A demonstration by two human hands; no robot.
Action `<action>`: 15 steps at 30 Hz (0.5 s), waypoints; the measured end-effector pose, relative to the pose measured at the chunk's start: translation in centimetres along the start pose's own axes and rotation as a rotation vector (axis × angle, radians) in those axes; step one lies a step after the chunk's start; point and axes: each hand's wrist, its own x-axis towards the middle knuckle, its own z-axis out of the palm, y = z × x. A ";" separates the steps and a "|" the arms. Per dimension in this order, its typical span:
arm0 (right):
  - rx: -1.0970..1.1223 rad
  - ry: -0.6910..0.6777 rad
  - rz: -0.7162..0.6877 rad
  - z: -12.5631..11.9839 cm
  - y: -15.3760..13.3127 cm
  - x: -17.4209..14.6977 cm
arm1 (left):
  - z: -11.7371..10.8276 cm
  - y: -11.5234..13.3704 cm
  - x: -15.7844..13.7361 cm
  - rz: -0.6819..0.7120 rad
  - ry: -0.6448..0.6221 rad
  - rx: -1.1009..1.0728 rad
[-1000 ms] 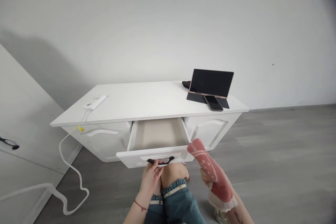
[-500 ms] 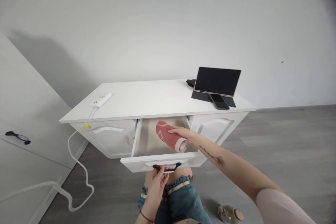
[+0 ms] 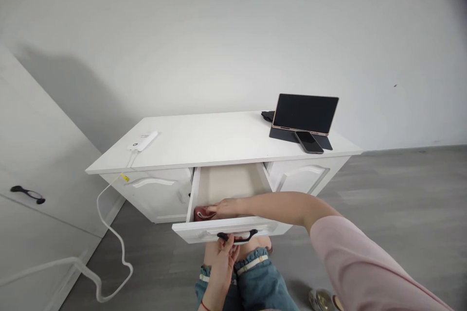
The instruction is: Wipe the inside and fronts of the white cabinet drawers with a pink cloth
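Left fingers [image 3: 229,243] grip black handle [image 3: 245,239]; right fingers [image 3: 214,209] touch red cloth [image 3: 200,214] in drawer [image 3: 233,182], grip unclear.

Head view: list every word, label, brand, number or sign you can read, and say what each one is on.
No readable text anywhere.
White device on the cabinet top: a small dark mark, too small to read.
Yellow tag by the white cable: any print is too small to make out.
Tablet and phone: dark screens, no text visible.
Red cloth in the drawer: no lettering visible.
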 end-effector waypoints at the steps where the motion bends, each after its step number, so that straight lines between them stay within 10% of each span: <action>1: -0.047 -0.065 -0.108 0.1 0.4 0.0 | -0.1 -0.1 0.1 -0.001 0.009 -0.003; 5: -0.210 -0.133 -0.309 -0.4 2.8 0.9 | -0.3 -0.4 0.5 -0.006 0.076 -0.021; 15: -0.330 0.071 0.239 -5.6 4.4 5.5 | -2.1 -1.4 1.7 -0.035 0.059 0.004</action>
